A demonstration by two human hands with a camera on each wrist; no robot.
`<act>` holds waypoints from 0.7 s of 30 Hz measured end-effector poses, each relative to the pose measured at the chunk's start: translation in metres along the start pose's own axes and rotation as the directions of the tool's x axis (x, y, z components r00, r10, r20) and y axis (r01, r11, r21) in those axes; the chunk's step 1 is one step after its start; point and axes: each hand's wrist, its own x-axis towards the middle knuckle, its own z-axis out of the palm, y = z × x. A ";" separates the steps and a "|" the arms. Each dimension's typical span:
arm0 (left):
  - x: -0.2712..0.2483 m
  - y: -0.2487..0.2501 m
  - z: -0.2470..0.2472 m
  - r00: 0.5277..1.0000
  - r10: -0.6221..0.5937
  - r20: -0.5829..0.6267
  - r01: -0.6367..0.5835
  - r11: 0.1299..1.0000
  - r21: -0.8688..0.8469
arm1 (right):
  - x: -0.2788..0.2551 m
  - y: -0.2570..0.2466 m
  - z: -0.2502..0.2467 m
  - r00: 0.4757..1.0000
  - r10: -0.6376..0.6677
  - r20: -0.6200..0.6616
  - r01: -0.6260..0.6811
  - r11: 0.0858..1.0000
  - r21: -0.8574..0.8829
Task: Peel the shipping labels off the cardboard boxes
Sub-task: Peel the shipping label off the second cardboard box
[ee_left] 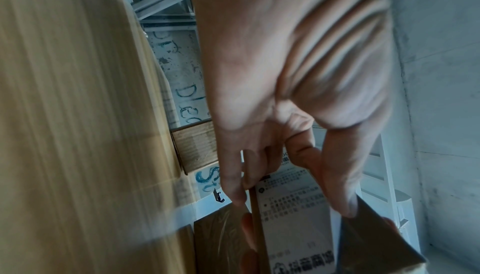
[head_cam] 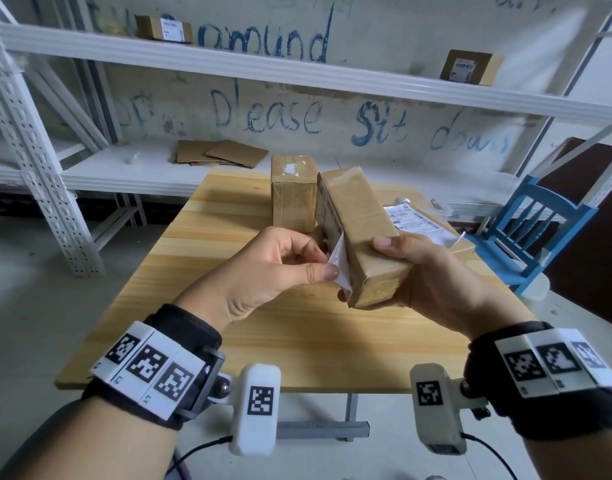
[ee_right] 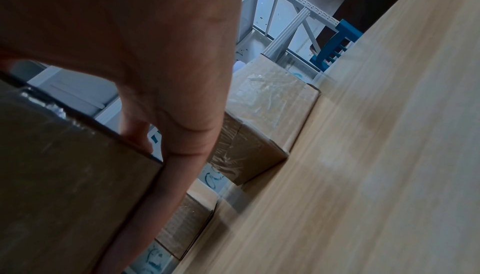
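Head view: the right hand (head_cam: 432, 271) is gripping a cardboard box (head_cam: 360, 233) above the worktop (head_cam: 200, 282). The left hand (head_cam: 263, 268) is pinching its half-lifted shipping label (head_cam: 340, 261).

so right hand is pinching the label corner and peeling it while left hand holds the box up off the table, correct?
Hands are swapped. In the head view the left hand pinches the label corner and peels, while the right hand holds the box off the table.

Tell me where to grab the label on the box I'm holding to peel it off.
Pinch the label at its lifted white corner, coming from the left of the box. That corner already curls free of the cardboard, while the rest looks stuck flat.
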 end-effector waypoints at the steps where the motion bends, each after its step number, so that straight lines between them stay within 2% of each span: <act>1: 0.000 0.000 0.000 1.000 -0.001 0.000 0.001 1.000 -0.002 | 0.000 0.000 0.000 1.000 0.001 -0.003 -0.001 1.000 -0.001; 21: 0.002 0.000 0.003 0.999 0.026 0.019 -0.027 0.999 0.017 | -0.002 -0.001 -0.003 1.000 0.005 -0.003 -0.005 1.000 0.004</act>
